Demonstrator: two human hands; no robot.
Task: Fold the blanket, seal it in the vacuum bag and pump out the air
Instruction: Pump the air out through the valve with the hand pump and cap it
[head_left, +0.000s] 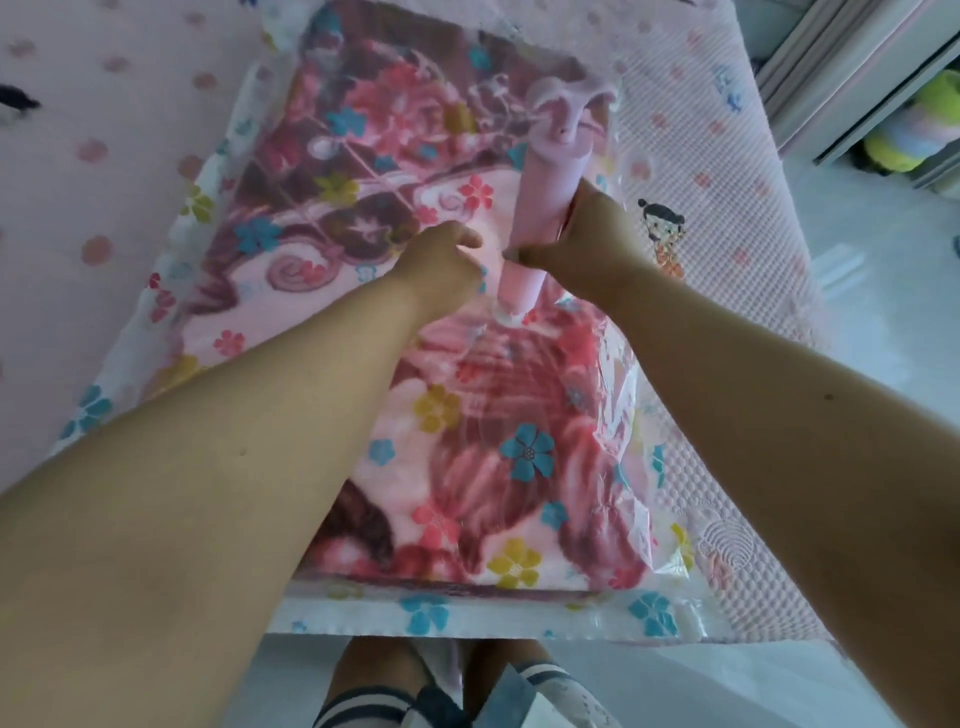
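A folded pink and red blanket (467, 441) lies inside a clear vacuum bag (426, 613) printed with coloured flowers, flat on the bed. A pink hand pump (545, 197) stands upright on the bag's white valve (511, 316), its T-handle (571, 96) at the top. My right hand (592, 244) grips the pump's barrel from the right side. My left hand (441, 265) sits at the barrel's lower left with fingers curled toward it; whether it holds the barrel I cannot tell.
The bag lies on a pink quilted mattress cover (727, 208) with a cartoon figure (662, 228). A pale dotted sheet (104, 156) covers the left. Beyond the bed's right edge are floor, a white cabinet (857, 78) and a soft toy (914, 130). My feet (452, 686) stand below.
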